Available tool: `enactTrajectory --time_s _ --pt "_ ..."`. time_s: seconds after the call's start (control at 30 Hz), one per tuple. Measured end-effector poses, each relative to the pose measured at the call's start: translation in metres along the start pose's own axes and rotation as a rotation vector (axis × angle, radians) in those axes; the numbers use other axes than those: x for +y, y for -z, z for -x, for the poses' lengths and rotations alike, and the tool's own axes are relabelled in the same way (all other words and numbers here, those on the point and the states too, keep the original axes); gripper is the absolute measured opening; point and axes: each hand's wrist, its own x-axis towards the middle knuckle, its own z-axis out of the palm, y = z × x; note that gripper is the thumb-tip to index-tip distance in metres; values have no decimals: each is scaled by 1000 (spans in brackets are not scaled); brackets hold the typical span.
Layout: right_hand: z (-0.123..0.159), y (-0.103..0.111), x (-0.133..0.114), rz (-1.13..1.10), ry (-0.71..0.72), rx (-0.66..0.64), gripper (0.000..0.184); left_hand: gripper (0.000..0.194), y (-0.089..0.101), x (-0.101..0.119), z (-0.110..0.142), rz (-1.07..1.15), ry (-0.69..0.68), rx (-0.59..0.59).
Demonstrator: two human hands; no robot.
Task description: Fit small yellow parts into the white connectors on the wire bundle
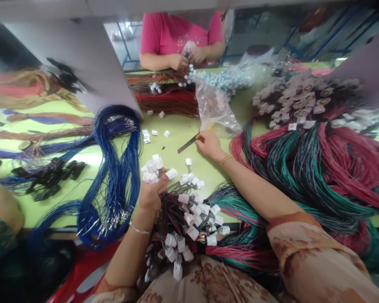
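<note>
My left hand (pixel 152 194) is closed around a bundle of white plastic connectors (pixel 151 168) on thin dark wires. Below it, more wired white connectors (pixel 194 214) spill over the table edge towards my lap. My right hand (pixel 210 145) is further forward, its fingers pinched at the end of a thin, flat metal blade (pixel 187 144) that lies slanted on the table. A clear plastic bag (pixel 216 107) is just beyond those fingers. Several loose white connector housings (pixel 147 135) are scattered between my hands and the far wires.
Blue wire bundles (pixel 113 168) with bare metal ends hang over the edge at left, beside black connectors (pixel 53 176). Thick red, black and green wire bundles (pixel 303 164) fill the right side. Across the table, a person in a pink shirt (pixel 181 38) handles small parts. Partitions stand either side.
</note>
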Motion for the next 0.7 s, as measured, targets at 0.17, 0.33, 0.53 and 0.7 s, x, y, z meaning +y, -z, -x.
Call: enactTrajectory --time_s 0.17,0.33,0.53,0.7 --pt "2 2 -4 -114 -4 18 7 43 -4 3 1 47 14 48" --pt "11 12 -28 -803 -211 -143 9 49 -3 -2 1 48 57 107" --pt "41 19 -73 -1255 -262 -475 22 46 -4 -1 1 104 23 102" --pt "63 29 -97 -1270 -203 -564 30 47 -5 2 1 152 43 111"
